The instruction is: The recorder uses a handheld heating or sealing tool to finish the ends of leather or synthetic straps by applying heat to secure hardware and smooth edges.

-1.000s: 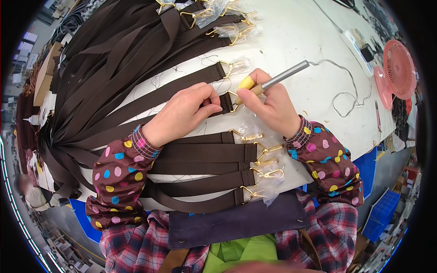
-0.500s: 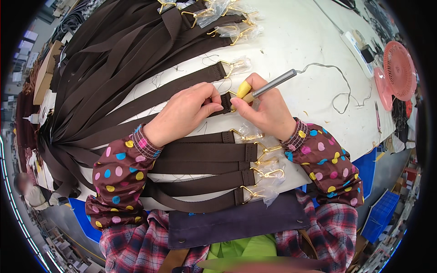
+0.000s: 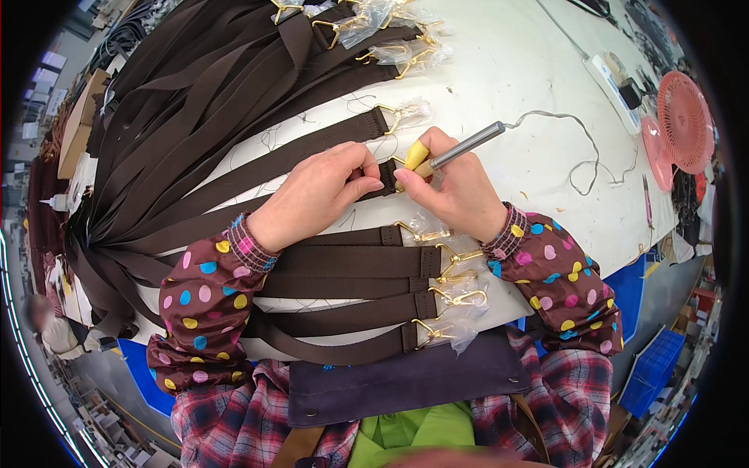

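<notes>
My left hand (image 3: 324, 183) pinches a dark brown webbing strap (image 3: 253, 204) close to its stitched end. At that end, a gold metal clasp (image 3: 397, 161) is partly covered by my right fingers. My right hand (image 3: 452, 183) is closed around a corded pen-shaped tool (image 3: 472, 145) with a grey metal barrel; its tip is hidden between the fingers. A yellow finger cover (image 3: 417, 154) sits on the right index finger. Right thumb and index finger meet at the clasp, beside the left fingertips.
Nearer me lie several finished-looking straps (image 3: 351, 265) with gold snap hooks (image 3: 466, 296) in clear plastic. A large strap pile (image 3: 195, 101) fills the far left. A thin cord (image 3: 577, 117) runs from the tool. Right: power strip (image 3: 613, 90), pink fan (image 3: 684, 121), blue crate (image 3: 654, 370).
The rear of the pen-shaped tool has tilted very slightly down and left. Both hands keep their places on the strap end.
</notes>
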Tool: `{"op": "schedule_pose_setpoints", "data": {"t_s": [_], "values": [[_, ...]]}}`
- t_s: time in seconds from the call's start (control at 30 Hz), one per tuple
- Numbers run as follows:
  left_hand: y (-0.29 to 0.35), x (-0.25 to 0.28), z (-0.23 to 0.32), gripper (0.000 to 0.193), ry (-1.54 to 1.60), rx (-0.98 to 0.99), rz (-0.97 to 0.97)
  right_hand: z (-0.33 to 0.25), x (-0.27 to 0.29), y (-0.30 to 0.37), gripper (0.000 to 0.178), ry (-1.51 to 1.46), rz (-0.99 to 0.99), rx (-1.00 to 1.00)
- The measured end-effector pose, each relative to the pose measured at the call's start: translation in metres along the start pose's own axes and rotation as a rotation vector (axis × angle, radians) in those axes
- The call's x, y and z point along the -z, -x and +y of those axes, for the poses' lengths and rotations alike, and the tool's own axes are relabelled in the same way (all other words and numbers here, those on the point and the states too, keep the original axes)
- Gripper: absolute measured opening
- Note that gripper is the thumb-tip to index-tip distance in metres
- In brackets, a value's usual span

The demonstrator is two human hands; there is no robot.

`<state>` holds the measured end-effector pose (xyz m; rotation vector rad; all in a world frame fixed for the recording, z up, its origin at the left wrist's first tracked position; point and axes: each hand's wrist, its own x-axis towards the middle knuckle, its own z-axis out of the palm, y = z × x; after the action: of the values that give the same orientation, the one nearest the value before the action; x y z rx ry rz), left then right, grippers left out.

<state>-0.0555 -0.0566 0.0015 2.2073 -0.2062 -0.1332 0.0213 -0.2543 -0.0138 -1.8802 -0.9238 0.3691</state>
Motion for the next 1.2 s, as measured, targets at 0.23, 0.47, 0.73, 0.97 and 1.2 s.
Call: {"op": "schedule_pose_setpoints", "data": {"t_s": [0.23,0.47,0.73,0.97,1.2], "values": [[0.001,0.0,-0.002,0.011,-0.035,-0.037,-0.014,0.001,-0.001,0.001,0.021,0.011,-0.004,0.005],[0.0,0.002,-0.002,0.015,-0.007,-0.05,0.002,-0.001,0.0,0.0,0.021,0.028,-0.009,0.004],[-0.002,0.02,0.015,0.019,-0.042,0.015,-0.2,0.005,-0.005,0.001,0.028,-0.133,0.069,0.003],[-0.007,0.015,-0.002,0.018,-0.132,-0.105,-0.239,0.003,-0.005,0.0,0.028,-0.059,0.057,0.036],[-0.007,0.012,-0.006,0.015,-0.078,-0.119,-0.143,0.0,-0.005,-0.001,0.028,-0.053,0.049,0.026]]}}
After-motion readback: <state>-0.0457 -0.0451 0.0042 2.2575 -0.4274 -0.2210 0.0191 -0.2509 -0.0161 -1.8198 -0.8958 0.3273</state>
